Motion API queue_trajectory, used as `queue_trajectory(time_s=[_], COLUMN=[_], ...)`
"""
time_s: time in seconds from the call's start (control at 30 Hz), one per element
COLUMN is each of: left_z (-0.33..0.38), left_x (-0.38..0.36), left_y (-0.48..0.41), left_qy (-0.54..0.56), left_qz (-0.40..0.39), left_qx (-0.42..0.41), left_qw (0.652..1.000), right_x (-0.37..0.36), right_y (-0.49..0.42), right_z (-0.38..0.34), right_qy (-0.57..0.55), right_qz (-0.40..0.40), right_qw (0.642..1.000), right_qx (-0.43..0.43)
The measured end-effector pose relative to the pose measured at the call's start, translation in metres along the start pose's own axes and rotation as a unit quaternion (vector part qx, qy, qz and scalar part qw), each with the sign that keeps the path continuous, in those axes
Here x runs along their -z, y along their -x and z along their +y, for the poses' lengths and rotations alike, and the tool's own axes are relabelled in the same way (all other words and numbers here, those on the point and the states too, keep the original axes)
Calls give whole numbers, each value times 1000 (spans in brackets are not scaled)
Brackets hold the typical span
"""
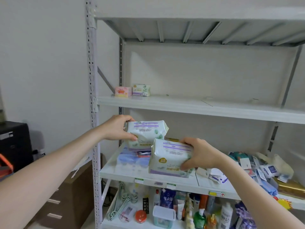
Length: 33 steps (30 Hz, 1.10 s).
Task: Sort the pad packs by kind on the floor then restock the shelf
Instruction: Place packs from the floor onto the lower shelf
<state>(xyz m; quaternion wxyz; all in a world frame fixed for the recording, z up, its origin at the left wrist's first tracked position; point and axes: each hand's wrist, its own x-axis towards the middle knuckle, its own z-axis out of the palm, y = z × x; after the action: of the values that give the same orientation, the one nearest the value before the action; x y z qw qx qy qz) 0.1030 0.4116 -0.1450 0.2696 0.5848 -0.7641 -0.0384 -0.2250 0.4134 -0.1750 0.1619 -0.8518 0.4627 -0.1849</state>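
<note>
Nearest, two bare forearms stretched forward. Left hand [115, 128] clamped on left pack [145, 133], thumb under, fingers [129, 119] curled over its top end. Right hand [203, 154] likewise wrapped round right pack [170, 157], lower and nearer. Both packs of the same green-and-purple kind, held in the air before the middle shelf [115, 172], above blue packs [132, 160]. Bound, probably, for the upper shelf [181, 104], beside matching pack [141, 90] and pink pack [123, 91] at its far left. Risks: soft wrappers slipping from one-handed grips on the lift; toppling that small pair when sliding in; mixing kinds by setting down against pink.
</note>
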Motion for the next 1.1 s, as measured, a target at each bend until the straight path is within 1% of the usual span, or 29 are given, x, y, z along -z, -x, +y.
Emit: queue_trajectory(time_s=[0.2, 0.37, 0.6, 0.8, 0.97, 1.1], left_z=[-9, -21, -50, -92, -126, -148], left_x=[27, 37, 62, 92, 119, 127], left_y=[-25, -68, -145, -220, -284, -332], left_qy=[25, 16, 40, 49, 27, 26], left_qz=[15, 23, 60, 73, 65, 43], left_qx=[0, -6, -14, -10, -29, -50], left_qw=[1000, 1000, 997, 996, 997, 997], right_x=[18, 36, 61, 73, 84, 92], right_y=[-28, -69, -156, -239, -301, -340], right_z=[-3, 2, 1, -15, -26, -25], right_qy=[-12, -19, -42, -33, -51, -66], right_qz=[24, 41, 53, 70, 108, 131], right_qw=[999, 998, 994, 992, 987, 986], right_qx=[22, 42, 84, 102, 105, 83])
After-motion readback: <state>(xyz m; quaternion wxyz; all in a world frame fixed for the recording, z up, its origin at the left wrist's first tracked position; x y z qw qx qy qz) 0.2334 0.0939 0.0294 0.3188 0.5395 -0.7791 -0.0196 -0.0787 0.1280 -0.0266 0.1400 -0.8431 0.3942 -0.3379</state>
